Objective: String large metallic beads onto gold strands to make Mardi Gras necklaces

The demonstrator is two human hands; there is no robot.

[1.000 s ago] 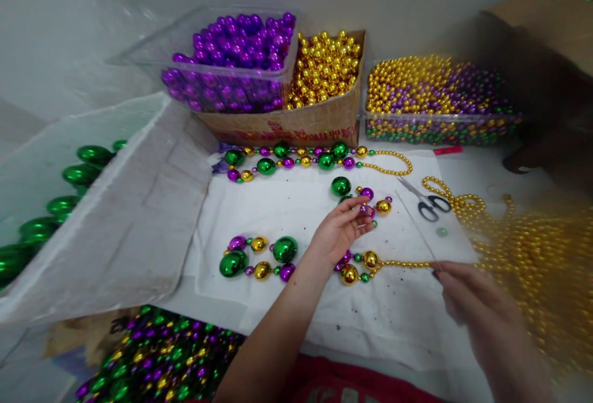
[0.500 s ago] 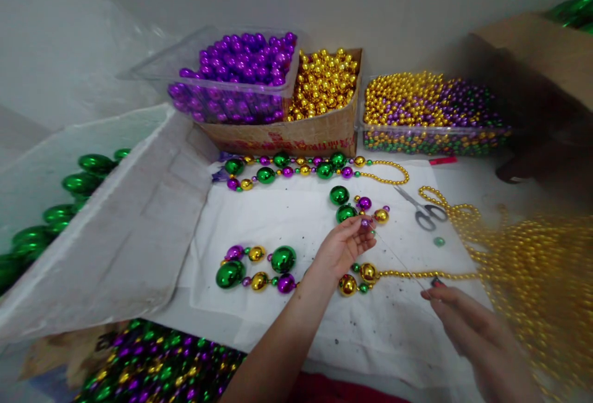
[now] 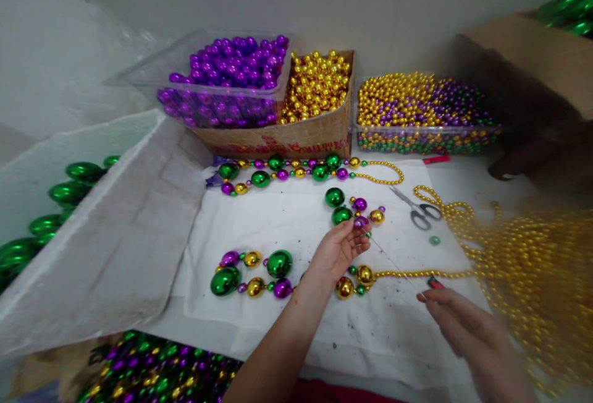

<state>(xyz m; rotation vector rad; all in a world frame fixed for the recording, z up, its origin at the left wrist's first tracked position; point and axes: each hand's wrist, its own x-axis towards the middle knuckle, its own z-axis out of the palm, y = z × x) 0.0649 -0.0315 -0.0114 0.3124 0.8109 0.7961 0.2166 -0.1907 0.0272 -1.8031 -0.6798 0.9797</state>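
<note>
My left hand (image 3: pixel 341 247) is closed in a pinch on a shiny purple bead (image 3: pixel 360 222), over the white cloth. From there a thin thread (image 3: pixel 393 263) runs down to my right hand (image 3: pixel 467 326), whose thumb and forefinger are pinched on its other end. A small red-and-black object (image 3: pixel 434 282) shows just beyond the right fingers; whether the hand touches it I cannot tell. Past the left fingers lie green balls (image 3: pixel 334 197), a gold ball (image 3: pixel 377 217) and more purple beads. Partly behind my left forearm lies a strand of green, gold and purple balls (image 3: pixel 255 287).
At the back stand a clear bin of purple balls (image 3: pixel 231 63), a cardboard box of gold balls (image 3: pixel 273 142) and a bin of small mixed beads (image 3: pixel 398 103). Scissors (image 3: pixel 420 212) and a finished-looking necklace (image 3: pixel 319 172) lie on the cloth. Gold bead chains (image 3: pixel 532 273) heap up at right.
The whole view has shifted slightly, so things sit a little further left. Both hands keep nearly the same pose, with the thread still stretched between them.
</note>
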